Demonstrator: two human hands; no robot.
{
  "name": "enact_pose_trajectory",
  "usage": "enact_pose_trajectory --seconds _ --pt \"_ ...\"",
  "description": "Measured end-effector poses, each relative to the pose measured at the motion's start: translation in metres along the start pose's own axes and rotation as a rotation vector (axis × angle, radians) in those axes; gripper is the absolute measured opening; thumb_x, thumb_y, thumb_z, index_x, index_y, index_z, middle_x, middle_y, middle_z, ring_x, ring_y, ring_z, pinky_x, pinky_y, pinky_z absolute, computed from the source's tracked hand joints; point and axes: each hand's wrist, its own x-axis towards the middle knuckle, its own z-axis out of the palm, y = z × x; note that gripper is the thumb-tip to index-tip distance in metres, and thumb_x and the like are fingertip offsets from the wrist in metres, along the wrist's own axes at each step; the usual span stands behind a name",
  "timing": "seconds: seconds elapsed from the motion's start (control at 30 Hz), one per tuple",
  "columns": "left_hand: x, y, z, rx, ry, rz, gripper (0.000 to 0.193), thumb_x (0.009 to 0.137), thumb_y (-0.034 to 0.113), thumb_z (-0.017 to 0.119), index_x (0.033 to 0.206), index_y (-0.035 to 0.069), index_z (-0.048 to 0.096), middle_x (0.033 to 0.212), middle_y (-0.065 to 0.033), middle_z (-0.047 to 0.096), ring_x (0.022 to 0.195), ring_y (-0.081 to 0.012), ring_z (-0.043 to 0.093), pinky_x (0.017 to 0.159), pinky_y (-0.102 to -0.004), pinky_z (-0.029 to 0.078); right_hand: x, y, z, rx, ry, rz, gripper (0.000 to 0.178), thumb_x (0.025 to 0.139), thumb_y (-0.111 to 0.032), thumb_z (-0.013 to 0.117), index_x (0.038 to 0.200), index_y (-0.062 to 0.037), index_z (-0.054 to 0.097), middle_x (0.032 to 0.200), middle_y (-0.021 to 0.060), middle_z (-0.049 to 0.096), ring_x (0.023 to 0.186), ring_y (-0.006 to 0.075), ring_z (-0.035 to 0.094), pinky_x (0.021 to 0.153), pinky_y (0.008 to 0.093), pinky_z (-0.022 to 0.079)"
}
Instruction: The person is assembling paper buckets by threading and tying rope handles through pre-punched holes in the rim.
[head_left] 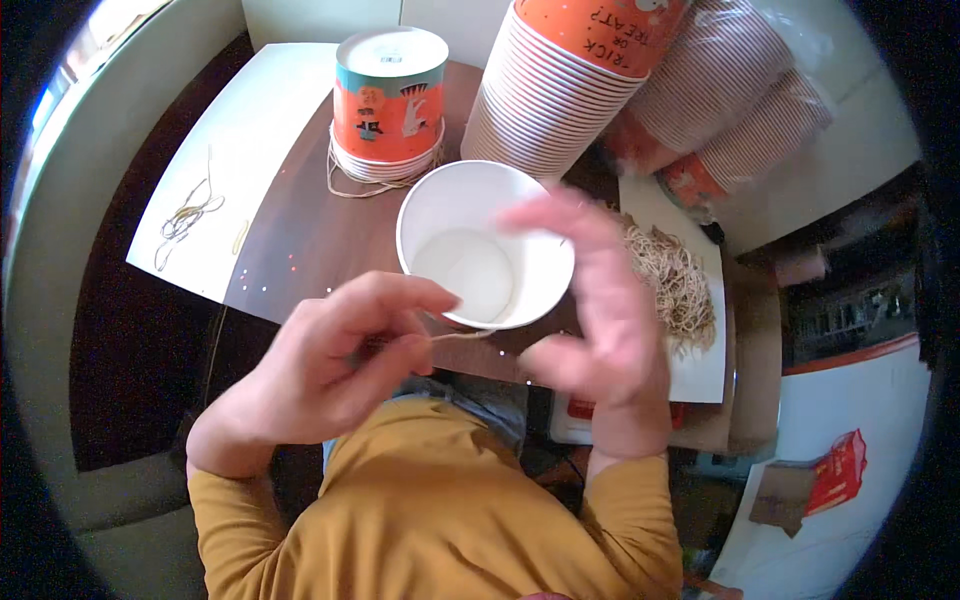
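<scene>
Head view: you look down on the bench (300, 240).
Left hand (330, 365): your fingers pinch 1 band (462, 336), drawn taut toward the cup.
Right hand (600, 310): fingers spread, blurred, steadying the cup (485, 243).
Cup: upright, mouth open, between your hands.
Bands (675, 280): piled beside your right hand, within reach.

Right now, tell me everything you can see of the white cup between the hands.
The white cup is a paper-looking cup, seen from above with its mouth open toward the camera. The inside is plain white and empty, with a round flat bottom and a rolled rim. It sits over the brown tabletop, in front of the orange cup stacks. The right hand, blurred, covers its right rim; whether it grips is unclear. The left hand pinches a thin string that reaches the lower rim.
</scene>
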Motion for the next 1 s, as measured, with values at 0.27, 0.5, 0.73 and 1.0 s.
enact_pose_trajectory --seconds 0.27,0.5,0.73,1.0 --pt "0.005 0.006 -0.003 -0.044 -0.052 -0.129 0.023 0.088 -0.001 0.06 0.111 0.0 0.055 0.084 -0.0062 0.065 0.07 -0.0074 0.06 0.058 -0.0198 0.046 -0.003 0.006 0.003 0.02 -0.147 0.209 0.012 0.091 -0.01 0.06 0.087 0.0001 0.063 0.074 0.0077 0.062 0.07 0.011 0.059 0.065 0.0268 0.047" --pt "0.013 -0.008 -0.011 -0.244 0.034 -0.154 0.028 0.09 0.005 0.059 0.117 0.001 0.053 0.077 -0.0016 0.062 0.066 -0.0047 0.054 0.056 -0.0173 0.041 0.016 0.022 -0.02 -0.284 -0.166 0.196 0.016 0.089 -0.01 0.059 0.076 0.0007 0.062 0.077 0.0043 0.059 0.074 0.0121 0.056 0.069 0.0276 0.044" --pt "0.039 -0.007 -0.005 -0.207 0.062 -0.089 0.028 0.092 0.002 0.051 0.12 0.001 0.049 0.081 -0.0021 0.061 0.071 -0.0032 0.054 0.061 -0.0182 0.043 0.038 0.018 0.028 0.591 -0.246 0.399 0.069 0.088 -0.027 0.067 0.141 -0.0016 0.03 0.124 0.0115 0.049 0.115 0.0182 0.05 0.093 0.0304 0.044" --pt "0.04 -0.018 -0.03 -0.292 -0.018 -0.149 0.038 0.091 0.011 0.061 0.125 0.002 0.048 0.082 -0.0022 0.064 0.071 -0.006 0.061 0.06 -0.0193 0.048 0.049 0.025 0.02 0.368 -0.235 0.487 0.02 0.092 -0.015 0.06 0.103 0.0023 0.061 0.086 0.0029 0.062 0.077 0.0081 0.057 0.069 0.0235 0.047"
